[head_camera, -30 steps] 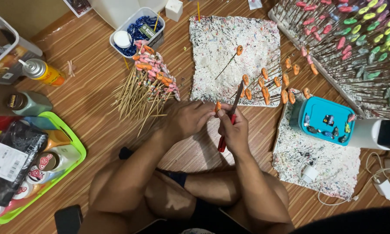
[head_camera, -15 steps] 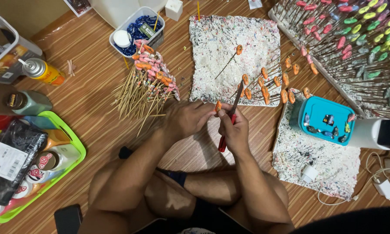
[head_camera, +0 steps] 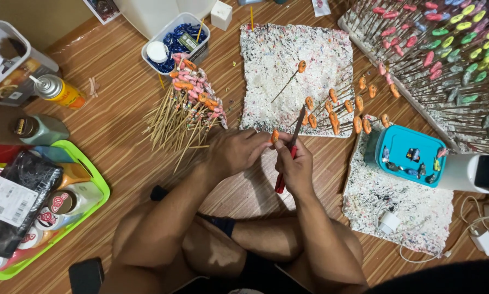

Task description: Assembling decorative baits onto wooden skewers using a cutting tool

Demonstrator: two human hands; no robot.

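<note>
the left hand [head_camera: 236, 152] has its fingers [head_camera: 258, 142] pinched together on a small orange lure-shaped piece [head_camera: 275, 135], while the right hand [head_camera: 298, 166] is clamped round a red-handled narrow-bladed tool [head_camera: 289, 149] whose tip points up toward the piece. both hover over a striped brown wooden floor [head_camera: 119, 71], just below a paint-speckled white foam slab [head_camera: 288, 65] with orange pieces on sticks, and beside a fanned bundle of bamboo skewers [head_camera: 182, 117]. since half a second ago the hands have barely shifted.
</note>
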